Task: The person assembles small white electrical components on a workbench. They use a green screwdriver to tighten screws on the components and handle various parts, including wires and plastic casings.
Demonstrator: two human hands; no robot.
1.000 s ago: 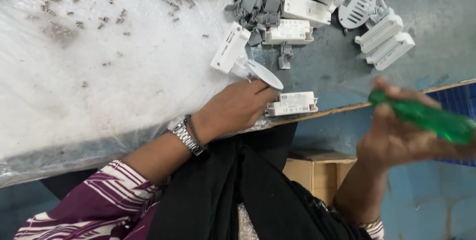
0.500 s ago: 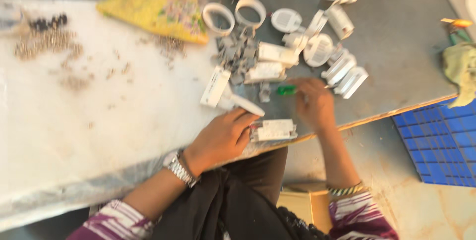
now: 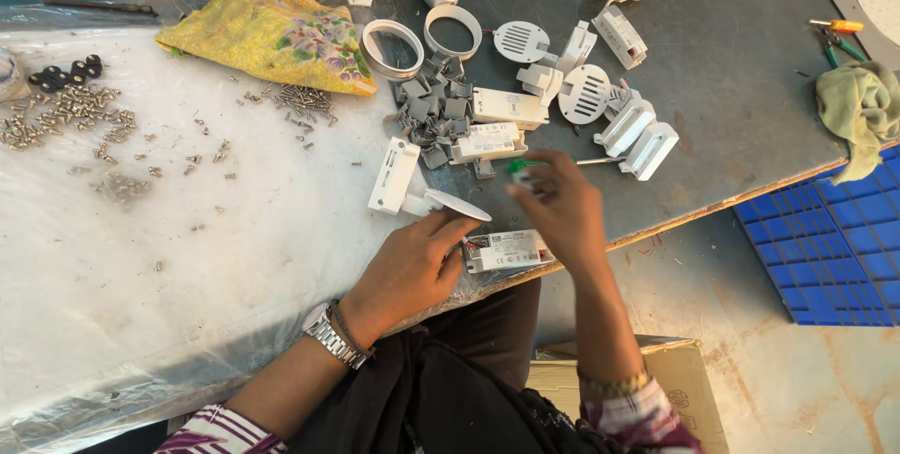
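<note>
Since the earlier frame the right hand [image 3: 562,215] has come in from the parts pile toward the near edge of the surface [image 3: 750,107], carrying the green-handled screwdriver [image 3: 518,167]; the left hand [image 3: 408,271] has stayed by the small white box [image 3: 506,250].

Left hand: lies flat on the plastic sheet [image 3: 187,257], fingers loosely together, tips touching the wired end of the small white box. Not a full grip, more a steadying press.

Right hand: fingers curled and pinching the screwdriver, whose green handle shows just above the knuckles. The metal shaft [image 3: 595,161] points right, away from the box.

The box sits at the near edge of the surface, between the two hands. Just above the left hand lies a white bracket with a round disc [image 3: 412,189].

Progress, as a judgement: early to middle. One box is in hand, and the tool is not yet set to it. Many loose pieces lie unassembled: grey clips [image 3: 431,107], white boxes [image 3: 497,126], vented round covers [image 3: 521,41], rings [image 3: 392,48], and scattered screws [image 3: 66,116]. No finished stack is visible.
</note>
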